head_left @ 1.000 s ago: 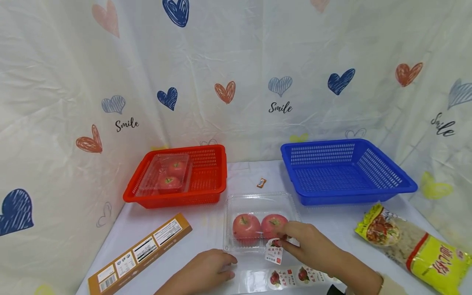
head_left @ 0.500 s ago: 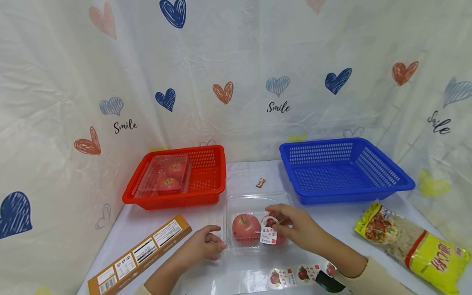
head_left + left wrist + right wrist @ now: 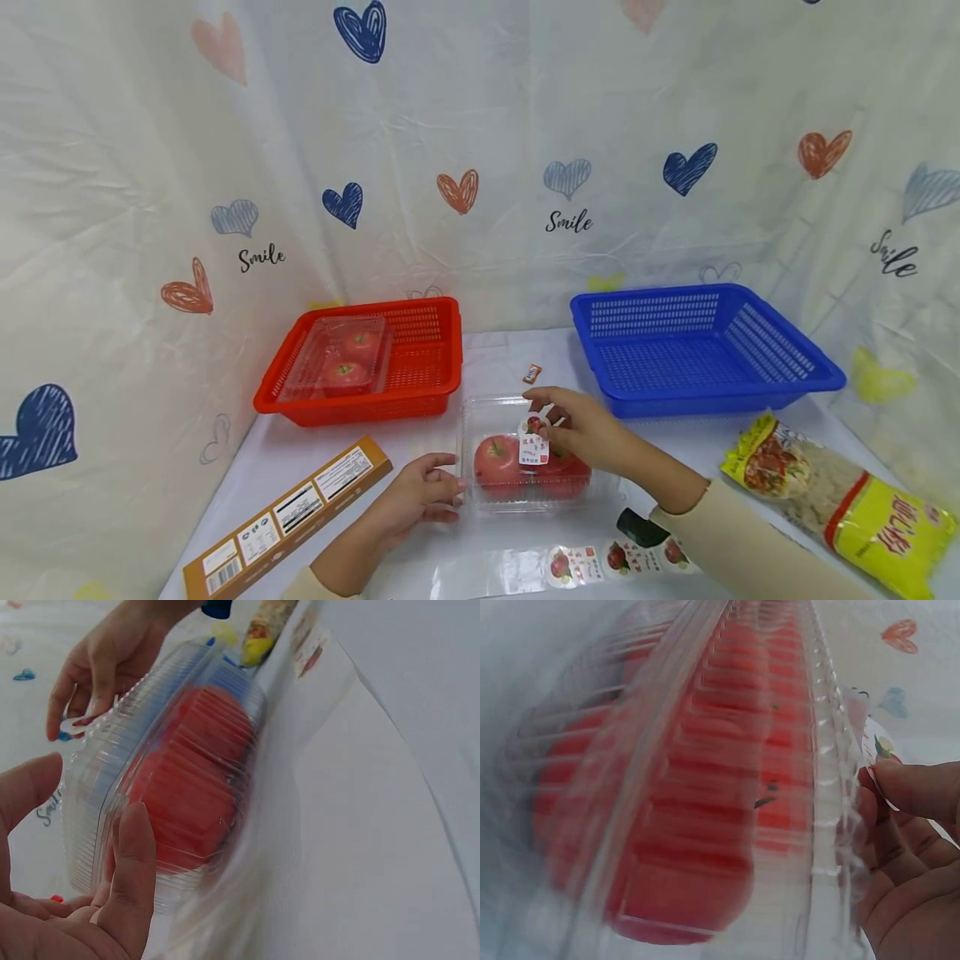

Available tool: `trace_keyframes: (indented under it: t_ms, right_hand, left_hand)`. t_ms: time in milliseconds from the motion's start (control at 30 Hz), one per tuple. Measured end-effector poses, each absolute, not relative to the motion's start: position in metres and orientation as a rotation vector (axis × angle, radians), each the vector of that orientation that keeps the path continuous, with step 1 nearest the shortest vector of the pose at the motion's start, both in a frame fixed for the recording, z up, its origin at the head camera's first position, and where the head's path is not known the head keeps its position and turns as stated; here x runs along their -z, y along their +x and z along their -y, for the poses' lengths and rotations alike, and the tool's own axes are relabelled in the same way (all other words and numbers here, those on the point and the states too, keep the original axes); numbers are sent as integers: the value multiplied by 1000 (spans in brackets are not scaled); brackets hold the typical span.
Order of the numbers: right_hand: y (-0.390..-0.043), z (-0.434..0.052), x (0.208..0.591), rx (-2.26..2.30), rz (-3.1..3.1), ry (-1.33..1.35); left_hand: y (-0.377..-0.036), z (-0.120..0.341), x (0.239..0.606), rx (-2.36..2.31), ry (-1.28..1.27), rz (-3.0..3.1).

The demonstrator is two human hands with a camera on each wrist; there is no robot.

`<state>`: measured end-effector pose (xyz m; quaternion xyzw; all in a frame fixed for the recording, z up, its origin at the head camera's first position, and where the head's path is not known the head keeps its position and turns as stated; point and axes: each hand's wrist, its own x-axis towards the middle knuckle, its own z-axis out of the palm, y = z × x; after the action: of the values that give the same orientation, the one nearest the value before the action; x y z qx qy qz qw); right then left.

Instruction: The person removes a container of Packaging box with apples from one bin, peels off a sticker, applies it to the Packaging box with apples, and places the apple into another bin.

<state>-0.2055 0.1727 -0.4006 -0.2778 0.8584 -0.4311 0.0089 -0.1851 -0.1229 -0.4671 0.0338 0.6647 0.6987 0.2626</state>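
A clear plastic clamshell box [image 3: 480, 417] with two red apples [image 3: 498, 467] inside lies on the table in front of me. My right hand [image 3: 588, 429] pinches a white apple sticker [image 3: 533, 442] by its edge, just above the lid; in the right wrist view the thumb lies on the printed sticker [image 3: 885, 752]. My left hand [image 3: 420, 496] is at the box's left side with fingers spread and slightly bent. In the left wrist view its fingertips [image 3: 136, 832] are at the box wall, and I cannot tell if they touch.
A clear sheet [image 3: 487, 575] with several apple stickers lies near the front edge. Behind are a red basket [image 3: 420, 362] holding another apple box and a blue basket [image 3: 697, 350]. A long brown carton [image 3: 288, 517] lies left, a yellow food bag [image 3: 840, 500] right, a small wrapped candy [image 3: 532, 373] behind the box.
My right hand has lifted the sticker away from the front of the box, moving it up and left over the lid. The left hand has moved from the sheet to the box's left side.
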Motion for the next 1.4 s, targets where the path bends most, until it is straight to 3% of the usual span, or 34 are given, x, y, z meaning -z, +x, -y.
trace_keyframes:
  t_ms: [933, 1400]
  right_hand:
    - [-212, -171, 419, 1015, -2847, -945]
    - [-200, -174, 431, 665, -3173, -1285]
  left_hand:
    - [-183, 119, 465, -1826, 40, -1879]
    - [-183, 119, 468, -1831, 38, -1886]
